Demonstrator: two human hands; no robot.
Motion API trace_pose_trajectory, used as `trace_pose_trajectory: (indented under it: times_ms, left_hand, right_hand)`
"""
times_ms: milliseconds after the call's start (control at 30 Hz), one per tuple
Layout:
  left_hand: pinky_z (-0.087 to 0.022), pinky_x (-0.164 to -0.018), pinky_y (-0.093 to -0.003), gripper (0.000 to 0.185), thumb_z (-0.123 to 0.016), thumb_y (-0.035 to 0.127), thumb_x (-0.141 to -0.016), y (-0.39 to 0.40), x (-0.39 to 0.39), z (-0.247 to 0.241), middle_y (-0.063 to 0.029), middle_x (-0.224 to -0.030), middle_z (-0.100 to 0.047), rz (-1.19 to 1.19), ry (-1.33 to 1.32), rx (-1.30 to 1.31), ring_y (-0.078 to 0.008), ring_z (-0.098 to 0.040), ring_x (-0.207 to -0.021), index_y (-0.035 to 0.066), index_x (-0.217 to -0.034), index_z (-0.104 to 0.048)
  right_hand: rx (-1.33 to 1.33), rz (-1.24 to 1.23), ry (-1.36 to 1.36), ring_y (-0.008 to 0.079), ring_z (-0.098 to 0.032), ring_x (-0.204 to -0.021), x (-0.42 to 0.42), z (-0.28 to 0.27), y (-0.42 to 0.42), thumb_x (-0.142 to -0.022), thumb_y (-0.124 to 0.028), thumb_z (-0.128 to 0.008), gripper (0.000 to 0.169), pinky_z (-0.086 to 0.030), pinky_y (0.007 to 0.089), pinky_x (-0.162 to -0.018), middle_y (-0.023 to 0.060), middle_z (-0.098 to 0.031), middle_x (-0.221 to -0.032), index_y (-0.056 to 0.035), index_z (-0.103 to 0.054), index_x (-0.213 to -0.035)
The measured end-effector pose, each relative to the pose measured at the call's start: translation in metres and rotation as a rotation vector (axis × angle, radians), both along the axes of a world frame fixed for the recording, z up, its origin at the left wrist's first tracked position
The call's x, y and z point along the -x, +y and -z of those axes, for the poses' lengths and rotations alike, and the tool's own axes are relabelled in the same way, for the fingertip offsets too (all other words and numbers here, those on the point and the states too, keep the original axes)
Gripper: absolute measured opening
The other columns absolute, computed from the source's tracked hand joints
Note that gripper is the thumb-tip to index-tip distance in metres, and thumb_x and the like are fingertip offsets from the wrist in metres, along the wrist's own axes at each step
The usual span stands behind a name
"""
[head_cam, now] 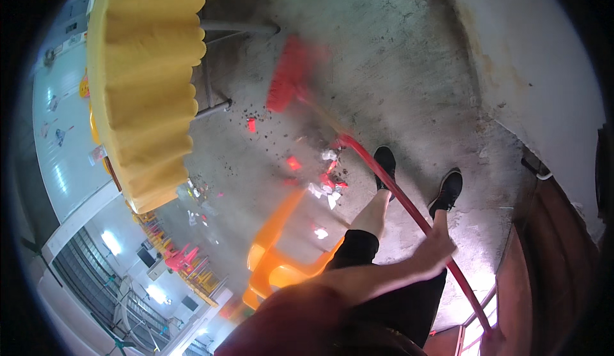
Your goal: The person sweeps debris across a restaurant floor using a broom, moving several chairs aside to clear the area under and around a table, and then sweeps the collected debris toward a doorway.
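My left hand (434, 251) is closed around the middle of a red broom handle (407, 203). At the handle's upper end, low in the view, my right hand (493, 339) is partly visible, blurred and dark, wrapped around it. The red broom head (289, 75), blurred, rests on the concrete floor beyond my feet, near the legs of a table. Crumpled white tissues (329, 194) and red wrappers (327, 179) lie in a pile left of my shoes, with dark crumbs scattered up towards the broom head. Another red scrap (252, 125) lies near the table.
An orange plastic chair (278, 260) stands close on my left. A table with a scalloped yellow cloth (148, 87) is at the left, with a metal leg (213, 109). More litter (194, 193) lies beyond. A white wall (532, 68) and brown panels (551, 241) bound the right.
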State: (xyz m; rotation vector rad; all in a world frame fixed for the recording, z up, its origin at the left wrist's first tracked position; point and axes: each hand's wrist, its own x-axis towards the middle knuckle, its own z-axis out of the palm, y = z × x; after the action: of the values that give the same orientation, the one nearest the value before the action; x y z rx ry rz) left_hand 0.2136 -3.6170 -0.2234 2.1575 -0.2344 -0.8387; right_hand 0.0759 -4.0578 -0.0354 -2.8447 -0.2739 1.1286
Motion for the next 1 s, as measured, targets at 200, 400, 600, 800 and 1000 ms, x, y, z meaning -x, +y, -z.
trace_pose_trajectory:
  times_ms: [200,400,600,800,1000]
  left_hand:
    - [-0.031,-0.095,-0.0529,0.019,-0.067,0.014,-0.061,0.21,-0.053,0.073,-0.0049,-0.083,-0.058,-0.106,-0.359,-0.388,-0.0265,-0.055,-0.093,0.01,-0.079,-0.061]
    - [-0.035,-0.096,-0.0493,0.017,-0.066,0.018,-0.064,0.286,-0.051,0.095,-0.0079,-0.085,-0.061,-0.075,-0.416,-0.27,-0.0282,-0.056,-0.091,0.012,-0.079,-0.063]
    - [-0.04,-0.086,-0.0455,0.008,-0.063,0.02,-0.075,0.118,0.014,0.02,-0.0068,-0.076,-0.06,0.033,-0.108,-0.101,-0.0268,-0.06,-0.089,0.012,-0.074,-0.061]
    - [-0.037,-0.092,-0.0475,0.011,-0.063,0.02,-0.075,0.167,-0.013,0.031,-0.0088,-0.081,-0.058,-0.109,-0.141,-0.069,-0.0288,-0.057,-0.09,0.01,-0.078,-0.059]
    - [-0.037,-0.086,-0.0453,0.02,-0.073,0.021,-0.062,0.298,-0.033,0.08,-0.0073,-0.081,-0.059,-0.158,-0.21,-0.34,-0.03,-0.056,-0.09,0.013,-0.073,-0.059]
  right_hand:
    - [-0.364,0.451,0.317,0.0239,-0.066,-0.065,-0.127,0.148,0.274,-0.079,-0.023,-0.074,0.023,-0.052,0.036,-0.059,0.0125,-0.066,-0.074,-0.0072,-0.067,-0.096]
    - [-0.412,0.47,0.402,0.0331,-0.066,-0.069,-0.133,0.134,0.357,-0.084,-0.026,-0.069,0.023,-0.052,0.0393,-0.063,0.0148,-0.065,-0.075,-0.0118,-0.064,-0.102]
    - [-0.035,0.252,0.336,0.0315,-0.062,-0.052,-0.04,0.056,0.139,-0.076,-0.029,-0.075,0.031,-0.049,0.0414,-0.052,0.0134,-0.058,-0.056,-0.0028,-0.058,-0.076]
    - [-0.15,0.224,0.275,0.0263,-0.058,-0.046,-0.074,0.074,0.191,-0.077,-0.028,-0.076,0.028,-0.045,0.0388,-0.045,0.0114,-0.054,-0.052,-0.0058,-0.058,-0.077]
    - [-0.382,0.149,0.199,0.0378,-0.062,-0.056,-0.154,0.111,0.37,-0.082,-0.027,-0.072,0.025,-0.049,0.0419,-0.051,0.0175,-0.058,-0.06,-0.0068,-0.059,-0.083]
